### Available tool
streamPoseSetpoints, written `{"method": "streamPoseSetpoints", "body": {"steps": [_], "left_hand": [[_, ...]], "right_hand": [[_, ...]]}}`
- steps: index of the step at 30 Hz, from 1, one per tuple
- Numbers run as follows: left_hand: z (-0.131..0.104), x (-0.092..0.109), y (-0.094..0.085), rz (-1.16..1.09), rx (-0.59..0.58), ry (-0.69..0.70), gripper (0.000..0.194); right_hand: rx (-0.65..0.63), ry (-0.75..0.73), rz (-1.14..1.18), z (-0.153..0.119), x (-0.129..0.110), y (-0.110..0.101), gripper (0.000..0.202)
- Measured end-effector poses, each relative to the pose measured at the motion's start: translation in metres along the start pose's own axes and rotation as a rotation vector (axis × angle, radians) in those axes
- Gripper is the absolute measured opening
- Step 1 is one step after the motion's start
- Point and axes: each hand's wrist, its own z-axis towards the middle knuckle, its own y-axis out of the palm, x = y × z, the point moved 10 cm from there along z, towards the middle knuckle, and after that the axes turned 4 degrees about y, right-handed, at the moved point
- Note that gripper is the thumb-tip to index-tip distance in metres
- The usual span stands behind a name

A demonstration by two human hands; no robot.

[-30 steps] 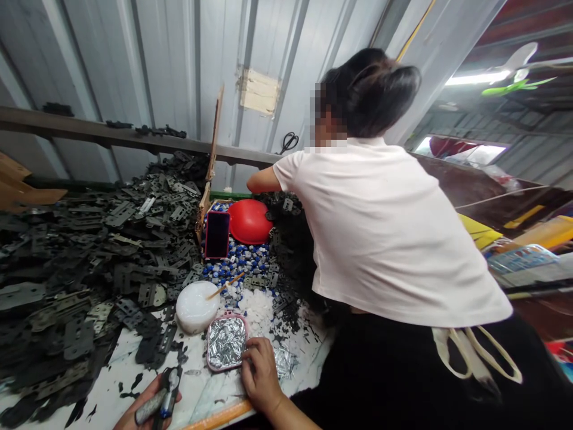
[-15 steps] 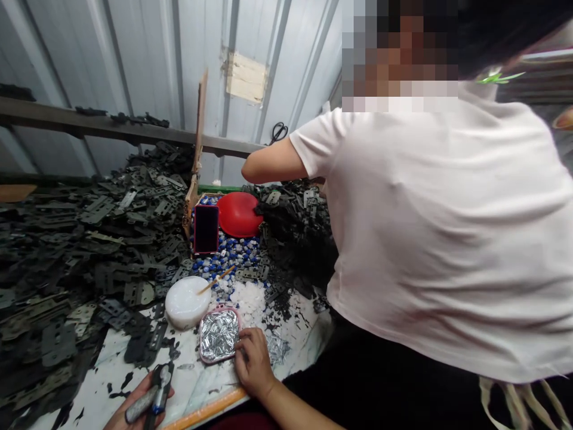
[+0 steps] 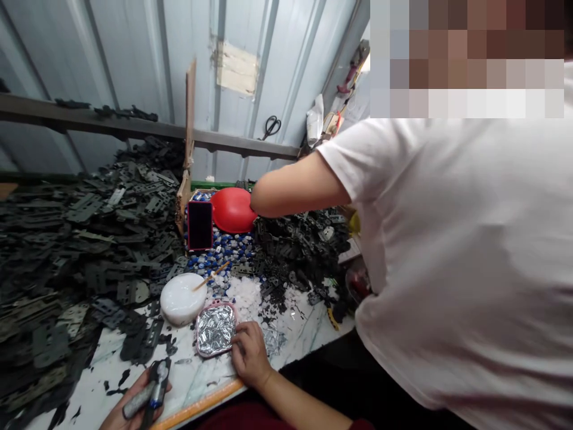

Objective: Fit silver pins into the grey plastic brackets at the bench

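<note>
My left hand, at the lower left, is closed around a dark flat plastic part with a silver and blue piece on it. A grey, rough-surfaced cylinder lies in the same hand. My right hand rests at the right rim of a small pink tray filled with short shiny metal pins. Its fingers are curled together, and their tips are partly hidden. Behind the tray stands a round white tub with a thin wooden stick across its top.
Dark plastic parts are heaped on the left. Blue and grey pieces lie behind the tub, near a phone and a red bowl. Loose pins lie right of my hand. A person in a white shirt leans in from the right.
The person in white has shifted to the right, with an arm now in front of the red bowl's edge. The view has moved slightly. My hands keep nearly the same places.
</note>
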Motion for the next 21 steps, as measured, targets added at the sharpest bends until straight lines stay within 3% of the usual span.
{"method": "streamPoseSetpoints", "body": {"steps": [7,13,21], "left_hand": [[0.0,0.004,0.001,0.043,-0.006,0.059,0.079],[0.015,-0.001,-0.006,0.063,-0.032,0.056,0.078],[0.024,-0.006,-0.012,0.005,-0.025,0.041,0.071]], "right_hand": [[0.048,-0.007,0.004,0.014,0.002,-0.004,0.017],[0.103,-0.025,0.016,0.033,-0.001,-0.01,0.019],[0.063,0.009,0.028,0.026,0.011,-0.008,0.02]]}}
